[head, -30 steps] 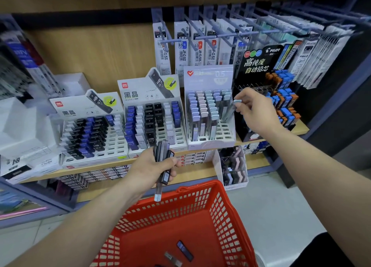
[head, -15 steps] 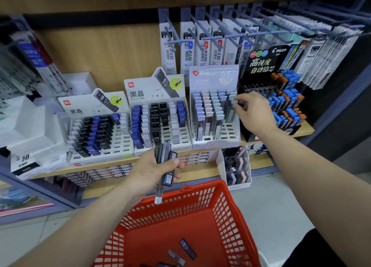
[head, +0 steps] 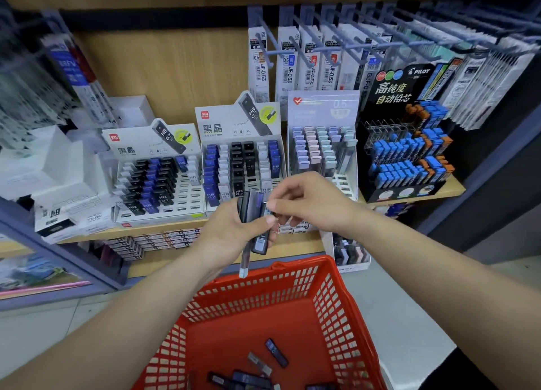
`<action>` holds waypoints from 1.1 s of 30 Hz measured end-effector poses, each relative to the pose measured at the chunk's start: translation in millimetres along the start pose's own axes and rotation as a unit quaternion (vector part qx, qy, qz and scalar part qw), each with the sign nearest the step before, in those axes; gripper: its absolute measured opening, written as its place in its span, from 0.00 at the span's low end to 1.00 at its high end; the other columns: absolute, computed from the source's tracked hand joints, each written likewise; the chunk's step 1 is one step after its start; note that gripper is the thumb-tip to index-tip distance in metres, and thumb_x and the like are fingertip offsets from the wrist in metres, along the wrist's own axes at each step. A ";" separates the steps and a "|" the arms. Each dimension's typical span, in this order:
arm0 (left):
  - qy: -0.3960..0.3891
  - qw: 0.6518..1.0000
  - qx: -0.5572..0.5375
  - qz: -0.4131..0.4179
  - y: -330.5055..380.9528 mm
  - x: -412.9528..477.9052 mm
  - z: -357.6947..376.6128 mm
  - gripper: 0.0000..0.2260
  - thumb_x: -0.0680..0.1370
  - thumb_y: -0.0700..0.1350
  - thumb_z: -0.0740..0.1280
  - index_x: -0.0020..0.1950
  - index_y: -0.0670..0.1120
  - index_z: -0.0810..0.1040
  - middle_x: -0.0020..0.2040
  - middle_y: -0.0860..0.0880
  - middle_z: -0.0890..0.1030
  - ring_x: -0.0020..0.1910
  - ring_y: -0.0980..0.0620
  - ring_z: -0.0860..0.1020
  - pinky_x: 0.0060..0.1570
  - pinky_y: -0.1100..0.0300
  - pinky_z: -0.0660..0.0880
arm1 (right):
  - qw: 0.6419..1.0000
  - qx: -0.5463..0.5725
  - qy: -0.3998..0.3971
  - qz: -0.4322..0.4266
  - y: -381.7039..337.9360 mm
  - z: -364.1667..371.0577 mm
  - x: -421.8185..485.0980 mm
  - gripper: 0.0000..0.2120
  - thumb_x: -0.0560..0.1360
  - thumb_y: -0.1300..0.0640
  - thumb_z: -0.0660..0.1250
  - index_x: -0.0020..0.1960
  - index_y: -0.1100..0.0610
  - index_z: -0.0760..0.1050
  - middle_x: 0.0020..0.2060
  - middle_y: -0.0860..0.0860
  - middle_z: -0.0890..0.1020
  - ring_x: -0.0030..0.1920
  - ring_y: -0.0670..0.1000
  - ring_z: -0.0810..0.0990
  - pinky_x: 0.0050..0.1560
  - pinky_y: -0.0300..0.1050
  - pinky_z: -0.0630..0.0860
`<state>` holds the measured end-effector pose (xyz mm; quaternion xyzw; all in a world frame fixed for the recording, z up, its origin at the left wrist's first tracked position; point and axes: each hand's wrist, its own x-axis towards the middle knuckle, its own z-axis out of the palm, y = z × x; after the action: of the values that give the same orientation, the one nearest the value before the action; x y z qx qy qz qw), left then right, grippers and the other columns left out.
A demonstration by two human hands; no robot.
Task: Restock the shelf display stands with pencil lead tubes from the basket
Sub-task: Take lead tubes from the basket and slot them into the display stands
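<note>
1. Gripping a bundle of pencil lead tubes (head: 251, 211) with curled fingers and the thumb laid across its front, the left hand (head: 231, 234) is held in front of the shelf edge, above the far rim of the red basket (head: 265, 300).
2. The bundle is held roughly upright; one long clear tube (head: 244, 257) is seen hanging below the fist, its pale cap just over the basket rim.
3. The upper end of one dark tube (head: 261, 240) in the bundle is pinched between the thumb and forefinger of the right hand (head: 313, 205); the remaining fingers of that hand are curled loosely underneath.
4. Several loose tubes (head: 276, 352) are left lying flat on the basket floor, towards its near side.
5. Four display stands are lined up on the wooden shelf (head: 445, 192) behind the hands:
   - a left stand (head: 187, 193) with black, blue and white tubes, its front and right slots unfilled;
   - a middle stand (head: 243, 131), filled in blue, white and black columns;
   - a pastel stand (head: 323, 105), just beside the right hand;
   - a black stand (head: 392, 92) stocked in blue and orange.
6. Carded refill packs (head: 288, 67) are hung on pegs above the stands.
</note>
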<state>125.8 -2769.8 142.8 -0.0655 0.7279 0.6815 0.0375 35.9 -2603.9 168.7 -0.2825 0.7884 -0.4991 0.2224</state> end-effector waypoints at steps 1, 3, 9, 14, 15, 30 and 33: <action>-0.003 1.000 0.007 0.005 0.5 -1.6 -0.8 0.03 0.81 0.38 0.68 0.52 0.38 0.79 0.38 0.42 0.83 0.38 0.45 0.81 0.42 0.46 0.82 | 1.000 0.014 -0.007 0.008 0.2 1.9 0.4 0.03 0.77 0.59 0.73 0.45 0.58 0.82 0.33 0.50 0.83 0.35 0.47 0.83 0.34 0.38 0.78; -0.010 1.000 0.011 0.009 0.7 -4.2 -2.5 0.02 0.81 0.38 0.68 0.52 0.39 0.79 0.38 0.44 0.83 0.38 0.47 0.82 0.42 0.47 0.82 | 0.999 0.026 -0.017 0.021 0.8 5.4 2.2 0.03 0.76 0.60 0.74 0.45 0.59 0.81 0.32 0.50 0.83 0.34 0.47 0.82 0.33 0.38 0.78; -0.010 0.999 -0.022 -0.041 -1.8 -5.0 -12.1 0.07 0.82 0.43 0.68 0.59 0.45 0.78 0.45 0.45 0.87 0.42 0.48 0.86 0.41 0.58 0.83 | 0.998 0.063 0.028 -0.012 2.4 -3.5 9.0 0.09 0.81 0.64 0.66 0.53 0.54 0.82 0.44 0.54 0.81 0.38 0.50 0.84 0.39 0.40 0.79; 0.037 0.998 -0.026 -0.047 -5.1 -2.9 -19.6 0.08 0.82 0.41 0.68 0.59 0.40 0.76 0.46 0.43 0.86 0.34 0.51 0.82 0.32 0.61 0.78 | 0.991 0.128 0.022 0.012 8.8 -3.1 13.2 0.02 0.79 0.62 0.69 0.47 0.60 0.79 0.45 0.56 0.81 0.40 0.53 0.86 0.44 0.44 0.82; 0.044 0.998 -0.026 -0.047 -5.6 -2.0 -21.1 0.09 0.82 0.41 0.68 0.59 0.39 0.75 0.46 0.43 0.86 0.33 0.51 0.81 0.31 0.61 0.77 | 0.991 0.127 0.027 0.012 10.3 -2.2 14.4 0.04 0.78 0.61 0.71 0.45 0.60 0.78 0.41 0.54 0.81 0.39 0.53 0.86 0.44 0.44 0.83; 0.125 0.991 0.028 -0.026 -10.4 -1.9 -37.9 0.05 0.80 0.38 0.70 0.53 0.43 0.75 0.32 0.50 0.74 0.27 0.54 0.73 0.28 0.60 0.71 | 0.999 0.013 -0.015 0.032 6.1 23.2 16.9 0.08 0.73 0.63 0.76 0.51 0.58 0.82 0.39 0.55 0.86 0.36 0.50 0.84 0.41 0.44 0.82; 0.134 0.990 0.033 -0.018 -8.9 -7.7 -50.0 0.06 0.79 0.38 0.71 0.53 0.43 0.76 0.31 0.51 0.75 0.27 0.54 0.73 0.28 0.61 0.72 | 1.000 -0.012 0.014 0.013 -3.3 32.3 17.8 0.09 0.74 0.60 0.75 0.54 0.53 0.82 0.39 0.52 0.85 0.39 0.49 0.84 0.47 0.43 0.79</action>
<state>136.4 -2819.9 138.6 -0.1682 0.7470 0.6415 -0.0460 43.9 -2638.3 157.5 -0.2680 0.8009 -0.4909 0.2138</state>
